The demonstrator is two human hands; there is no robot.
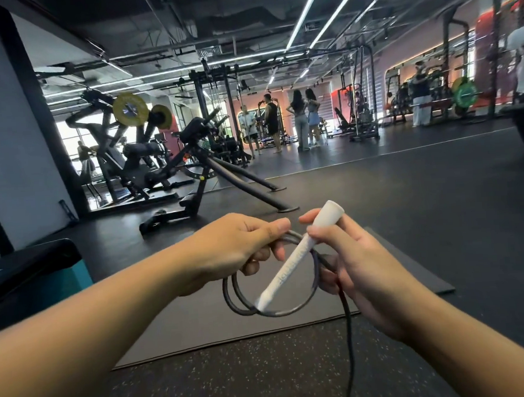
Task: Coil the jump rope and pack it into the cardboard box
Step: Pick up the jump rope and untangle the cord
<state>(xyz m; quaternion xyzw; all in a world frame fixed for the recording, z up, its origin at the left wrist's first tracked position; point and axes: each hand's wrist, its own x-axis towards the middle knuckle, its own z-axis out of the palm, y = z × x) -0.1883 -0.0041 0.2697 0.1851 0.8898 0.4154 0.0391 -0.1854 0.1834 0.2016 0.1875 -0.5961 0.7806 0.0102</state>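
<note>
A dark jump rope (242, 304) hangs in small loops in front of me, with a white handle (292, 270) lying across the loops. My left hand (233, 249) grips the top of the coiled loops. My right hand (354, 266) pinches the upper part of the white handle between thumb and fingers. A loose strand of rope (349, 340) drops from my right hand toward the floor. No cardboard box is in view.
A dark mat (201, 328) lies on the speckled gym floor below my hands. A black and teal bench or box (35, 270) stands at the left. Weight machines (147, 150) stand ahead on the left, and several people stand far back.
</note>
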